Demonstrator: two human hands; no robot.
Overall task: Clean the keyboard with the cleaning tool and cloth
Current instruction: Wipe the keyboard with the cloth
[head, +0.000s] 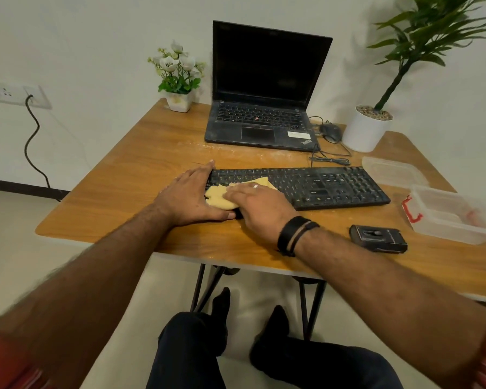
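The black keyboard (298, 186) lies across the middle of the wooden surface (118, 192), its left end covered by both hands. The left hand (190, 195) lies flat and spread over the keyboard's left edge, thumb along the near side, gripping nothing. The right hand (257, 206) presses palm-down on a yellow cloth (218, 196) spread over the left keys; the fingers are flat on it, not closed around it. The two hands are just beside each other, with the cloth between and under them.

To the near right, a small black device (378, 238) sits apart from the keyboard; what it is cannot be told. Further right are a clear plastic container (449, 217) with a red clip and its lid (390, 171), the container cut off by the frame edge. At the far side stand an open laptop (264, 88) with a dark screen, a black mouse (331, 131) with tangled cable, a white pot of white flowers (177, 77) on the left and a tall green plant (368, 127) on the right. Pale dust streaks the surface between laptop and keyboard. The keys beneath the cloth are hidden.
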